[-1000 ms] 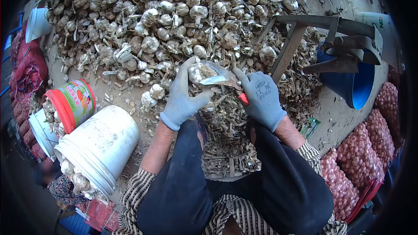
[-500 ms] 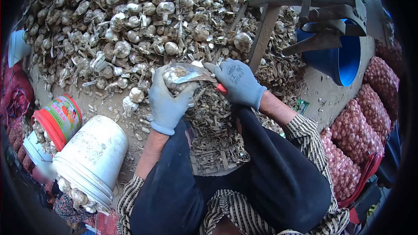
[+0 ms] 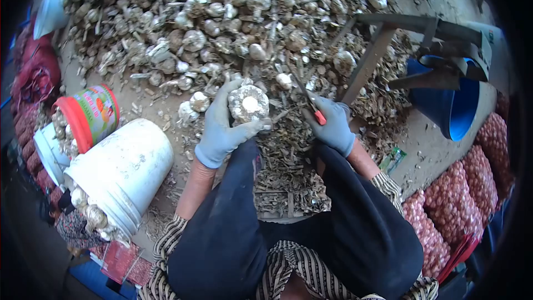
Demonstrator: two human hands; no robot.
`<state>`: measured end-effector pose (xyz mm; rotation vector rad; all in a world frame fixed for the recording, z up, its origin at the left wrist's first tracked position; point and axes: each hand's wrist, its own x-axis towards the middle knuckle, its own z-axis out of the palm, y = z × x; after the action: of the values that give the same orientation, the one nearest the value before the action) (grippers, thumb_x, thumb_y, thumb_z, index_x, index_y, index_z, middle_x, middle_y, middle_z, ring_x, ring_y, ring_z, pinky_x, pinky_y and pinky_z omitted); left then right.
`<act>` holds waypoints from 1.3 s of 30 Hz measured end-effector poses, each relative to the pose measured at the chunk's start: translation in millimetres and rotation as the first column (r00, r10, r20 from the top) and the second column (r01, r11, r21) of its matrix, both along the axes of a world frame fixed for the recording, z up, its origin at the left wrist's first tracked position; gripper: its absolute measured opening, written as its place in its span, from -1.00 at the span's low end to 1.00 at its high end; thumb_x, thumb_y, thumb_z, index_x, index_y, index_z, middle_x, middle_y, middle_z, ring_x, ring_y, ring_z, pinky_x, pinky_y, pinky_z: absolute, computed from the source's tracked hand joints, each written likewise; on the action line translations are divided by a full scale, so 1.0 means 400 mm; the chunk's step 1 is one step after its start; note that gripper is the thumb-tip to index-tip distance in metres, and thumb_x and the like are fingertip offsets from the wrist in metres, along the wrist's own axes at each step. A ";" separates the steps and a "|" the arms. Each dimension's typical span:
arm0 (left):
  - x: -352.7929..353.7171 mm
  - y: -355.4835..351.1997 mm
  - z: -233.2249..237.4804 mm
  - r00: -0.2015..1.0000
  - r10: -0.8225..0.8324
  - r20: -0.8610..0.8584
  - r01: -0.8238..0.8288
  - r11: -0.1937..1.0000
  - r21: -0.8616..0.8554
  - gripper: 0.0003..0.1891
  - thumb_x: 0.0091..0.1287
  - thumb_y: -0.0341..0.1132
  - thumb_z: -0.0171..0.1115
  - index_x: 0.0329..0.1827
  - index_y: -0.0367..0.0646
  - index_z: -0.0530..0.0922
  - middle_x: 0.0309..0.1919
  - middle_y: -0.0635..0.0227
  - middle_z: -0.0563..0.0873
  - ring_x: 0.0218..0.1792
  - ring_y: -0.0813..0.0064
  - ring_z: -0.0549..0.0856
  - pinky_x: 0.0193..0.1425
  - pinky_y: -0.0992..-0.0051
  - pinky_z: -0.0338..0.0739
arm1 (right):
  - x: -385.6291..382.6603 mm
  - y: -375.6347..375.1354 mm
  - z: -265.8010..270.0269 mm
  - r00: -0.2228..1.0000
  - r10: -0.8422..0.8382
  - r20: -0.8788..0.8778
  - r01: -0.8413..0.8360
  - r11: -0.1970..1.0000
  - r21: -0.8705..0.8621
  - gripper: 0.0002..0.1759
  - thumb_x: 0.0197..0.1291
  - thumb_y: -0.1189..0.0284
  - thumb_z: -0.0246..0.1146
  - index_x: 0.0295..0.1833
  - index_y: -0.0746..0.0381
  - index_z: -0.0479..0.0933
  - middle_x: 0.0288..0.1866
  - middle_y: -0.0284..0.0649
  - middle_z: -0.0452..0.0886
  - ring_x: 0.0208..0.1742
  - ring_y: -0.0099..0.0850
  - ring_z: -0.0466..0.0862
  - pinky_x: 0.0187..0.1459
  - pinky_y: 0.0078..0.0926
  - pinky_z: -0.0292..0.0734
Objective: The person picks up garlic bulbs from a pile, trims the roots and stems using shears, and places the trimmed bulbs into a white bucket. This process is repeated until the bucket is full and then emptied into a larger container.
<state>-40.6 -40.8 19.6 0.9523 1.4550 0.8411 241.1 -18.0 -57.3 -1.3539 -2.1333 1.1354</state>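
Cupping a round, whitish garlic bulb (image 3: pixel 249 104), the grey-gloved left hand (image 3: pixel 219 129) curls fingers around its sides: likely light, firm, best held there. The grey-gloved right hand (image 3: pixel 334 126) clasps a red-handled knife (image 3: pixel 320 117). Beyond is the pale garlic heap's (image 3: pixel 222 28) near edge.

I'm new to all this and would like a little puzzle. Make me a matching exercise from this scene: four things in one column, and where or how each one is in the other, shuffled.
Things
1. Bulb
2. Knife
3. Blue bucket
4. Red bucket

Places and states
A. Bears a green label
B. In the right hand
C. Partly hidden by the metal frame
D. In the left hand, a pale round patch facing the camera

Right pairs
1-D, 2-B, 3-C, 4-A
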 end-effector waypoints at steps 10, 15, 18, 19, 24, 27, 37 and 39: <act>-0.325 -0.355 0.433 0.208 0.799 -0.564 -0.417 0.595 0.687 -0.23 0.10 -0.50 0.48 0.42 -0.32 0.35 0.20 0.16 0.57 0.18 0.39 0.60 0.35 0.35 0.51 | 0.243 -0.197 -0.550 0.850 -0.493 -0.186 0.101 0.500 -0.860 -0.84 0.52 0.37 0.22 -0.06 0.25 0.60 -0.31 -0.33 0.66 -0.35 -0.48 0.58 -0.28 -0.46 0.47; -0.609 -0.478 0.583 0.038 0.867 -0.497 -0.290 0.486 0.825 -0.35 0.27 -0.40 0.45 0.39 -0.37 0.38 0.22 0.13 0.61 0.18 0.36 0.61 0.34 0.35 0.51 | 0.143 -0.153 -0.437 0.933 -0.327 -0.150 0.277 0.919 -0.280 -0.80 0.48 0.31 0.28 -0.16 0.22 0.62 -0.29 -0.26 0.72 -0.26 -0.43 0.65 -0.19 -0.45 0.52; -0.762 -0.492 0.615 0.054 0.517 -0.854 -0.410 0.791 0.453 -0.39 0.28 -0.22 0.47 0.33 -0.28 0.48 0.12 0.10 0.69 0.11 0.35 0.67 0.26 0.34 0.53 | 0.142 -0.140 -0.439 0.957 -0.283 0.068 0.288 0.882 -0.374 -0.63 0.46 0.30 0.30 0.25 0.26 0.63 -0.05 -0.25 0.76 -0.07 -0.46 0.68 0.03 -0.46 0.54; -0.826 -0.495 0.596 0.114 0.329 -0.937 -0.419 0.871 0.255 -0.36 0.26 -0.11 0.48 0.32 -0.25 0.49 0.09 0.07 0.70 0.09 0.31 0.69 0.23 0.31 0.53 | 0.106 -0.122 -0.356 0.932 -0.272 0.241 0.355 0.817 -0.454 -0.68 0.45 0.28 0.31 0.14 0.27 0.65 -0.15 -0.26 0.77 -0.15 -0.44 0.69 -0.06 -0.43 0.56; -1.062 -0.434 0.456 -0.006 -0.012 -1.000 -0.487 0.873 -0.008 -0.47 0.38 -0.01 0.18 0.20 -0.30 0.57 0.00 -0.18 0.73 0.15 -0.16 0.69 0.24 -0.01 0.52 | 0.037 -0.116 -0.114 0.947 -0.299 0.118 0.315 0.787 -0.530 -0.67 0.43 0.16 0.30 -0.17 0.24 0.60 -0.31 -0.24 0.69 -0.28 -0.40 0.65 -0.16 -0.35 0.51; -1.309 -0.479 0.462 0.229 -0.394 -0.890 -0.613 0.652 -0.447 -0.28 0.42 0.21 0.09 0.24 -0.34 0.65 0.17 -0.11 0.73 0.23 -0.02 0.69 0.33 0.19 0.50 | 0.033 -0.114 -0.113 0.943 -0.330 0.037 0.275 0.711 -0.647 -0.74 0.44 0.24 0.29 -0.06 0.25 0.63 -0.33 -0.30 0.69 -0.34 -0.47 0.62 -0.25 -0.39 0.50; -0.591 0.433 0.348 0.102 0.089 -0.991 0.453 0.883 0.125 -0.51 0.32 -0.24 0.33 0.30 -0.20 0.54 0.21 0.04 0.64 0.26 0.00 0.61 0.39 0.18 0.47 | 0.047 -0.125 -0.174 0.982 -0.159 0.101 0.188 0.859 -0.476 -0.60 0.33 0.06 0.31 -0.15 0.22 0.63 -0.28 0.07 0.70 -0.16 0.15 0.68 -0.16 -0.02 0.54; -0.449 0.636 0.254 0.138 0.165 -0.977 0.582 0.785 0.215 -0.45 0.32 -0.29 0.34 0.37 -0.26 0.49 0.30 -0.04 0.59 0.37 -0.03 0.54 0.50 0.18 0.40 | 0.045 -0.127 -0.179 0.979 -0.167 0.113 0.202 0.832 -0.517 -0.61 0.33 0.07 0.31 -0.14 0.22 0.63 -0.27 0.06 0.70 -0.15 0.13 0.69 -0.15 -0.03 0.54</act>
<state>-220.3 213.6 121.0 2.5245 2.0632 0.2809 259.0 -68.7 -128.7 -1.8029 -1.7350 1.6927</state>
